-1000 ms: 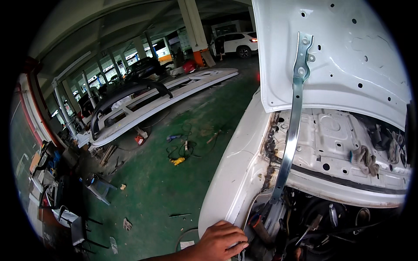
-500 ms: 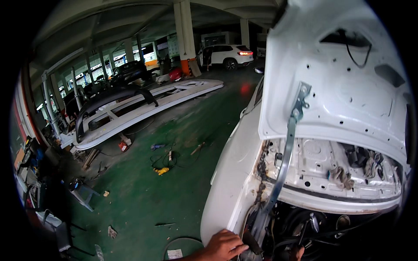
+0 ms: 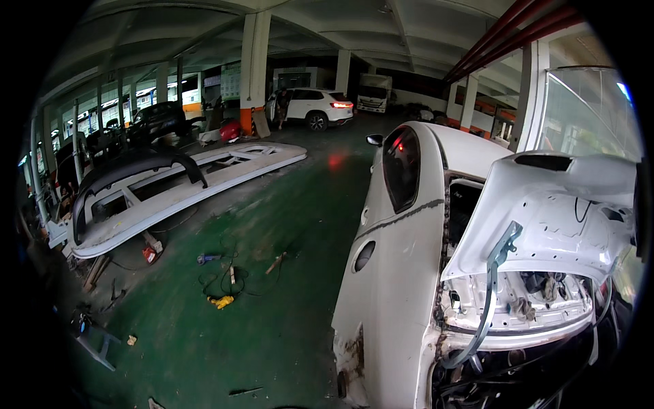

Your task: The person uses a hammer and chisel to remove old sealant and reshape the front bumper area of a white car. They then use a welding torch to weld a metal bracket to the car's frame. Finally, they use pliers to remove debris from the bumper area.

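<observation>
Neither of my hands shows in the head view. Close by on the right stands a white car (image 3: 402, 286) with its rear body cut open and a rough seam along its side. The white trunk lid (image 3: 538, 232) is raised, and its metal hinge arm (image 3: 491, 293) curves down to the body. Under the lid, a pair of work gloves (image 3: 522, 308) lies on the white metal panel (image 3: 490, 313). Dark cables and hoses (image 3: 504, 382) fill the opening at the bottom.
On the left, a large white body panel (image 3: 170, 198) carries a black bumper (image 3: 129, 165). A yellow power tool (image 3: 221, 301), a blue tool (image 3: 208, 258) and cords lie on the green floor (image 3: 272, 334). Farther back are a white SUV (image 3: 310, 108), a truck (image 3: 374, 93) and a pillar (image 3: 255, 68).
The view has pulled back and tilted up, so more of the car and the hall shows. My left hand, earlier on the car's body edge, and my right fingertips have left the picture.
</observation>
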Demonstrator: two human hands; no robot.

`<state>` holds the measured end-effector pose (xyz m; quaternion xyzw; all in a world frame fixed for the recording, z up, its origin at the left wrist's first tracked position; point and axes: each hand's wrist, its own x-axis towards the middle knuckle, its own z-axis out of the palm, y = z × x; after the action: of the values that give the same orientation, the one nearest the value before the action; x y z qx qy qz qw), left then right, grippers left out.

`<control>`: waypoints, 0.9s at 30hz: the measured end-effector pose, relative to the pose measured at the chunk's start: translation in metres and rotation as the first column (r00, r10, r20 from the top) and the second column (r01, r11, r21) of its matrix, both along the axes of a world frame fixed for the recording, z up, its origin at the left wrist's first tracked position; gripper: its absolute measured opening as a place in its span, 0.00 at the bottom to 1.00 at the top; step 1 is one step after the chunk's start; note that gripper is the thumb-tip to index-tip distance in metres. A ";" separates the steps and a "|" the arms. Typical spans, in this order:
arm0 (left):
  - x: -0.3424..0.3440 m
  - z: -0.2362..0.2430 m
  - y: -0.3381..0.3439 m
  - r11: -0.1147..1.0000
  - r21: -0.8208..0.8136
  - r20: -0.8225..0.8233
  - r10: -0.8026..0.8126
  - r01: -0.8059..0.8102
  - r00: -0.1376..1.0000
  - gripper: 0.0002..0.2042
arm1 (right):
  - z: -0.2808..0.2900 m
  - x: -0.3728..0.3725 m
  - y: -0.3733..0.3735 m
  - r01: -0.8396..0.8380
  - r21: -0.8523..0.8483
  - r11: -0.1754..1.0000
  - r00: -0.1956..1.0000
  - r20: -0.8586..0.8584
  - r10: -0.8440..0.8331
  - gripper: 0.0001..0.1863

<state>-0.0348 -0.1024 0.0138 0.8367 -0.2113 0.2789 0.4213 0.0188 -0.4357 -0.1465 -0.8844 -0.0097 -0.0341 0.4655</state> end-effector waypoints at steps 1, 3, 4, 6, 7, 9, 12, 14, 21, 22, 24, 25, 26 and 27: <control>-0.002 -0.009 0.005 0.999 0.043 -0.006 0.001 -0.001 1.000 0.13 | 0.033 -0.024 0.041 0.044 0.158 0.986 0.995 -0.093 -0.030 0.09; -0.007 -0.005 0.011 0.998 -0.005 -0.005 -0.061 0.061 0.998 0.15 | 0.019 -0.047 0.038 0.080 -0.016 0.997 0.989 -0.122 -0.081 0.09; -0.009 -0.001 0.012 0.995 -0.049 0.015 -0.081 0.082 0.997 0.16 | -0.003 -0.057 0.028 0.102 0.049 0.994 0.988 -0.120 -0.095 0.08; -0.007 -0.001 0.013 0.995 -0.066 0.026 -0.067 0.069 0.997 0.16 | -0.011 -0.073 0.038 0.114 0.069 0.991 0.992 -0.051 -0.111 0.11; -0.004 -0.007 0.011 0.998 -0.044 0.007 -0.037 0.037 0.999 0.16 | 0.018 -0.083 0.061 0.141 0.122 0.982 0.983 -0.138 -0.124 0.12; -0.002 -0.010 0.013 1.000 -0.027 -0.048 -0.005 0.004 0.999 0.16 | 0.035 -0.082 0.076 0.179 0.094 0.979 0.973 -0.166 -0.162 0.12; 0.011 -0.002 0.013 0.995 0.063 0.168 -0.088 0.078 0.982 0.16 | 0.056 -0.057 0.100 0.233 0.148 0.961 0.970 -0.111 -0.218 0.13; -0.007 -0.002 0.018 0.987 -0.049 -0.106 -0.159 0.155 0.982 0.14 | 0.088 -0.070 0.128 0.221 0.186 0.957 0.973 -0.109 -0.204 0.17; -0.006 -0.007 0.008 0.963 -0.057 -0.040 -0.264 0.262 0.964 0.05 | 0.117 -0.155 0.109 0.365 0.394 0.844 0.930 -0.191 -0.313 0.08; -0.018 0.001 0.012 0.956 -0.080 -0.039 -0.286 0.282 0.957 0.05 | 0.111 -0.164 0.103 0.367 0.389 0.845 0.927 -0.229 -0.298 0.09; -0.055 0.014 0.025 0.951 -0.106 -0.045 -0.296 0.290 0.954 0.05 | 0.103 -0.178 0.095 0.375 0.400 0.836 0.921 -0.260 -0.289 0.10; -0.076 0.008 0.035 0.952 -0.116 -0.054 -0.292 0.285 0.955 0.05 | 0.099 -0.187 0.094 0.381 0.400 0.833 0.916 -0.286 -0.282 0.11; -0.096 -0.012 0.051 0.959 -0.036 -0.180 -0.283 0.281 0.942 0.07 | 0.100 -0.194 0.094 0.379 0.415 0.827 0.919 -0.275 -0.283 0.16; -0.117 -0.035 0.065 0.958 0.045 -0.299 -0.256 0.282 0.919 0.09 | 0.105 -0.197 0.095 0.385 0.433 0.815 0.917 -0.282 -0.283 0.17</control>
<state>-0.1516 -0.0370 -0.0212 0.8490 -0.2722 0.0833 0.4452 -0.1777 -0.3410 -0.0419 -0.7276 0.2030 -0.0257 0.6547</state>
